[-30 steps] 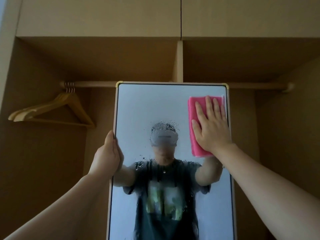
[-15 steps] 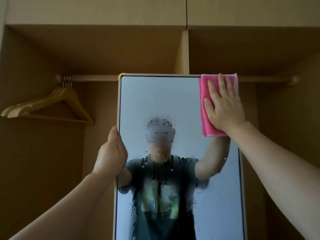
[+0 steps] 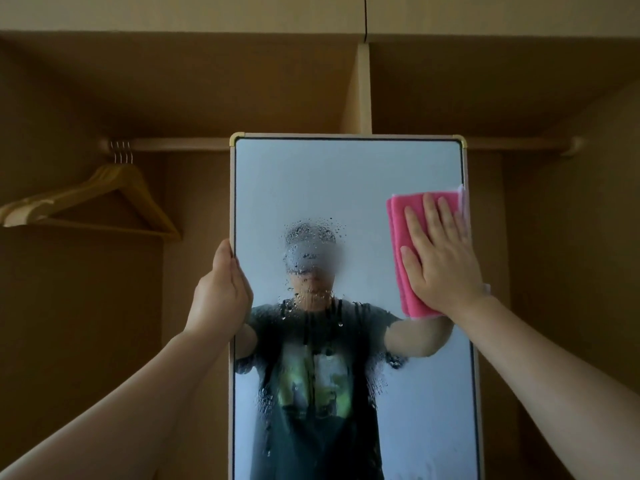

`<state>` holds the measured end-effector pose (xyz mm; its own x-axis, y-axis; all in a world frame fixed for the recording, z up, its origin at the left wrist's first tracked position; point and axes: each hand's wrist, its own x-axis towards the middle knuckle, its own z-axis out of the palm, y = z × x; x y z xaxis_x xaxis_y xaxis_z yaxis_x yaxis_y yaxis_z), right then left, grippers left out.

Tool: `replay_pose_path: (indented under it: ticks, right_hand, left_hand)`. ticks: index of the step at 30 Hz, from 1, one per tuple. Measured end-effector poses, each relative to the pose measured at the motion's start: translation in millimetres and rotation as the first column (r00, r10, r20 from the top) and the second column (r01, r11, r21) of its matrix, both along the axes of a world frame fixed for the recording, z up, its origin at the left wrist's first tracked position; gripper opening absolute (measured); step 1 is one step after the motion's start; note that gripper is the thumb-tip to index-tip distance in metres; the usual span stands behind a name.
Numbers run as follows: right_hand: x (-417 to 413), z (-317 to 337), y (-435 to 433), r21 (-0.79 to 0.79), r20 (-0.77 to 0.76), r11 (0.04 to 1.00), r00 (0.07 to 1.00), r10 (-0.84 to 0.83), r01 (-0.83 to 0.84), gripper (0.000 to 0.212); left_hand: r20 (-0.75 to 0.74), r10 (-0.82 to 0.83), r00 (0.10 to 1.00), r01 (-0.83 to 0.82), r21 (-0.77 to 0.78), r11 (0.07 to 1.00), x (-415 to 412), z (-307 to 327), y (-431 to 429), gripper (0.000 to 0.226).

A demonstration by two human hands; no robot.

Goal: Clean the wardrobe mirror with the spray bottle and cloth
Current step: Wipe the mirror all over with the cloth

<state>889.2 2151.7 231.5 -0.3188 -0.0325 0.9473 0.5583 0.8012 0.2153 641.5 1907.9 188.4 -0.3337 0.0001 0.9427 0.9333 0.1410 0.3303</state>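
Right hand (image 3: 440, 258) lies flat, fingers straight and close together, pressing a folded pink fabric cloth (image 3: 398, 244) against the glass. It sits at the right side of the tall rectangular glass mirror (image 3: 346, 181), somewhat below the top right corner. The cloth's long axis runs up and down, in line with the mirror's long sides, and its right margin reaches the pale frame. Left hand (image 3: 221, 296) is curled round the mirror's left frame edge, slightly lower than the right, and seems to steady the panel.

The mirror stands upright in front of an open brown wooden wardrobe (image 3: 86, 306), its top level with the wooden hanging rail (image 3: 180, 144). Above and to the left of the cloth the glass looks clear. Spray droplets (image 3: 311, 230) cluster in the middle and run down in streaks towards the lower part.

That wet patch lies left of and below the cloth, so the right hand is the nearer one. As I judge it, the coming stroke has to travel leftward and down across the droplets. No spray bottle is in view. Pale wooden coat hangers (image 3: 104, 192) hang on the rail at the far left.
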Motion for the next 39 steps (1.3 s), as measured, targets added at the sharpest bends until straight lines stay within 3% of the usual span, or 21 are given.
replay_pose_path:
  ticks: [10,13,20,39]
  right_hand:
    - [-7,-68,-2,0.068,0.083,0.997,0.996,0.017,-0.023,0.063]
    - [-8,-73,0,0.096,0.116,0.995,0.993,0.014,-0.025,0.065]
    - [-10,-66,1,0.108,0.124,0.994,0.992,0.000,-0.014,0.066]
    - [-21,65,-28,0.036,0.047,0.999,0.998,-0.030,0.029,0.065]
  left_hand:
    - [0.030,-0.009,0.999,0.009,0.003,1.000,-9,-1,5,0.053]
    - [0.035,-0.047,0.998,0.046,0.022,0.999,-7,-2,5,0.055]
    - [0.064,-0.011,0.998,0.014,-0.035,0.999,11,3,-2,0.037]
    - [0.073,-0.044,0.996,0.044,-0.002,0.999,16,1,-4,0.048]
